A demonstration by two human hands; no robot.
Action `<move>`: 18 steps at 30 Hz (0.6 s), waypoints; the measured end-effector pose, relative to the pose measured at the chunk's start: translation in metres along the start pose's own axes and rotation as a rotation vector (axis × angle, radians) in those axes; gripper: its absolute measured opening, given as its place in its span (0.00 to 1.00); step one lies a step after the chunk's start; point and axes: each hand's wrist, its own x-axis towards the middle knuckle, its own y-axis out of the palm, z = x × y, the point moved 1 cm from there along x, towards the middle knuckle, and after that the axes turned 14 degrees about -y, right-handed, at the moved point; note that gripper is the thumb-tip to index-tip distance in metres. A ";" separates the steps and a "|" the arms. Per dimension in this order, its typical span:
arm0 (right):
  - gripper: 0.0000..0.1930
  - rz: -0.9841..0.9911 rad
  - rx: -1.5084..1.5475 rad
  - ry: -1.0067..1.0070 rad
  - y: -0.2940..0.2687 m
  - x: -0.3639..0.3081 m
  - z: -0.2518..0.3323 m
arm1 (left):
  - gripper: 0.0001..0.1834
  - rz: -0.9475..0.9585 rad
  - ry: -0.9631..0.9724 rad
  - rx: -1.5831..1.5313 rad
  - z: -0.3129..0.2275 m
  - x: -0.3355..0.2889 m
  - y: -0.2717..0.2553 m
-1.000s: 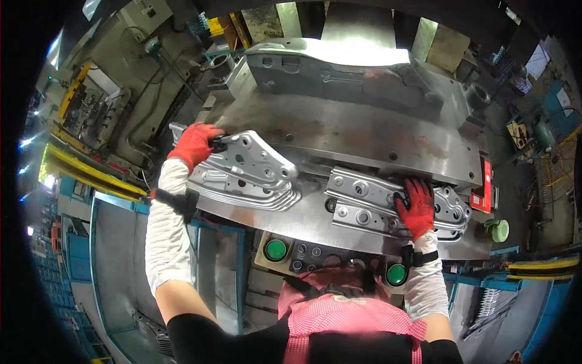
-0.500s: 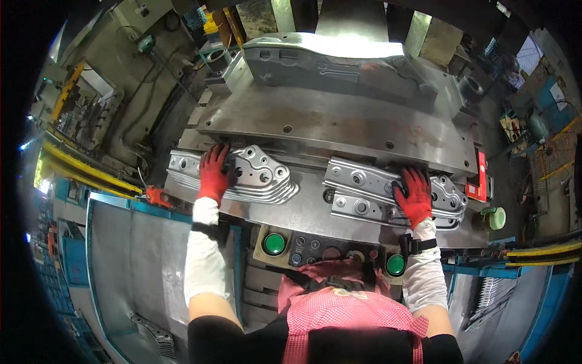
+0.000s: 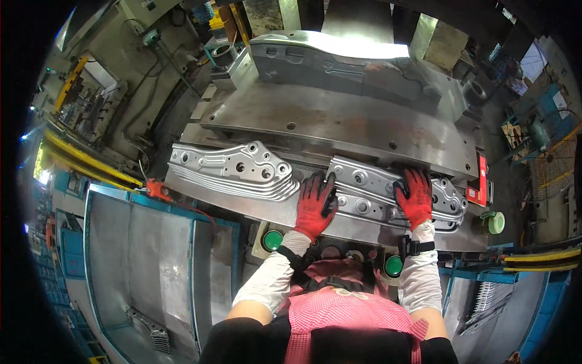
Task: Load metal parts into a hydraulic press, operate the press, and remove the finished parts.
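My left hand (image 3: 315,205), in a red glove with dark fingertips, is on the bench between two groups of stamped metal brackets. Its fingers stretch forward beside the left ends of the right-hand pair; it is open, and whether it touches them I cannot tell. My right hand (image 3: 416,195), gloved alike, lies open across the upper bracket (image 3: 360,177) of that pair, fingers reaching its far edge and thumb apart. The lower bracket (image 3: 362,207) is nearer me, partly overlapped. A neat stack of similar brackets (image 3: 233,170) sits at the left, untouched.
Beyond the brackets rises a large steel press die (image 3: 339,115). Green buttons (image 3: 272,240) on a control panel line the near edge. A red box (image 3: 478,182) and a pale green cup-like object (image 3: 496,222) are at the right. Blue-framed metal bins (image 3: 151,261) flank me, holding more brackets.
My left hand has left the bracket stack and moved right, to the left ends of the right-hand brackets. My right hand has stayed on the upper bracket.
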 end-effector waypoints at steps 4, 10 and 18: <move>0.30 -0.001 -0.013 -0.015 0.001 0.001 -0.001 | 0.36 0.013 -0.021 -0.032 0.011 -0.004 0.015; 0.30 -0.004 -0.019 -0.006 -0.001 0.001 0.000 | 0.36 0.041 -0.040 -0.032 0.010 -0.004 0.014; 0.29 -0.004 -0.017 -0.020 0.001 -0.001 -0.001 | 0.36 0.010 -0.008 -0.046 0.008 -0.005 0.010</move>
